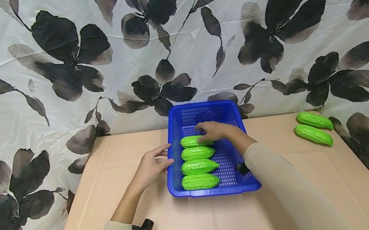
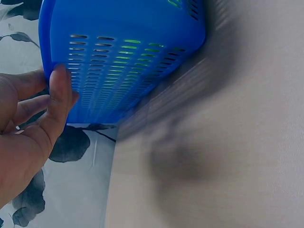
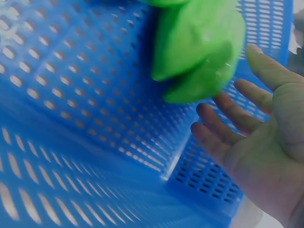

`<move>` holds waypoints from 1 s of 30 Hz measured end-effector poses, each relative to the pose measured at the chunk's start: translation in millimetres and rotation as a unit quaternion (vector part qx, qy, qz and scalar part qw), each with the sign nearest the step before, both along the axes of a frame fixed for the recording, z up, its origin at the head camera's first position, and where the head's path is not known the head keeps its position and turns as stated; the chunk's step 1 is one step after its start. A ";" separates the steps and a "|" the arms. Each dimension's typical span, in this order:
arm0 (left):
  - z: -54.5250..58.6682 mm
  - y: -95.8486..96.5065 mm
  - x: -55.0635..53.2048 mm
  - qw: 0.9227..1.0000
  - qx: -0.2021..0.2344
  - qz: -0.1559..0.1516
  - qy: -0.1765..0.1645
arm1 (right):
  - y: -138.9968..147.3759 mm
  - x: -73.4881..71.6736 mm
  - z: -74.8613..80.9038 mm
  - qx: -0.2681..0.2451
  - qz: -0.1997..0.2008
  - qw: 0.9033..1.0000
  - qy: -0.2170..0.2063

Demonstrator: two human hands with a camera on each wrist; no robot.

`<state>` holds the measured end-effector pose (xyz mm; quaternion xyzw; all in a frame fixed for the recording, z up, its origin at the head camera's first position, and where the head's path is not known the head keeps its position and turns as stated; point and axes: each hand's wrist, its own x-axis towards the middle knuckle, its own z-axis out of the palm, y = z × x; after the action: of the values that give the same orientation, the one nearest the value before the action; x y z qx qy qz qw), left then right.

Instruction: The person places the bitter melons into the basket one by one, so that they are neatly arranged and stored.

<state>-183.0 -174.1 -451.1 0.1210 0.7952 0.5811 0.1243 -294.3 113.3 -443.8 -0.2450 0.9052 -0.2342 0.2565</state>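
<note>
Several glossy, bright green ridged fruits, resembling star fruit, lie crosswise in a row along the left side of the blue perforated basket (image 1: 233,163). My left hand (image 1: 151,168) holds the basket's left rim, with fingers on both sides of it in the left wrist view. Inside the basket, my right hand (image 1: 213,130) is at the farthest green fruit (image 1: 191,141), its thumb over the fruit's right end. In the right wrist view its fingers (image 3: 216,123) are spread beside the green fruit (image 3: 199,52), not wrapped around it. Whether they touch it I cannot tell.
Two more green fruits (image 1: 314,135) lie side by side at the table's far right edge. Behind the light wooden table (image 1: 198,222) hangs a white cloth (image 1: 205,58) with dark flowers. The basket stands near the table's back edge, close to the cloth.
</note>
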 end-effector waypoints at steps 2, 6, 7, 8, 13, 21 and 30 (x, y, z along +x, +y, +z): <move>0.0 0.3 -0.4 1.000 0.000 0.001 0.000 | 2.7 -1.6 7.6 -0.003 -0.004 1.000 0.006; 0.1 0.8 -0.5 1.000 0.000 -0.001 0.001 | 8.5 -2.3 25.9 -0.010 -0.010 1.000 0.021; 0.1 1.1 -0.4 1.000 -0.001 -0.001 0.000 | 10.2 -1.9 30.5 -0.010 -0.011 1.000 0.023; 0.0 1.4 -0.4 1.000 -0.001 0.001 0.000 | 11.5 -0.9 35.9 -0.011 -0.014 1.000 0.024; -0.1 2.4 -0.5 1.000 -0.002 0.007 -0.003 | 20.6 7.5 59.0 -0.020 -0.015 0.999 0.037; 0.0 3.1 -0.4 1.000 -0.009 0.011 -0.006 | 47.5 28.0 82.7 -0.065 -0.022 0.994 0.089; -0.3 2.7 0.1 1.000 -0.007 0.007 0.003 | 97.5 53.2 78.1 -0.135 -0.086 0.981 0.110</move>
<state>-182.9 -171.4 -451.4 0.1157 0.8001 0.5765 0.1187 -241.1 210.7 -365.7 -0.2226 0.9057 -0.3470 0.0985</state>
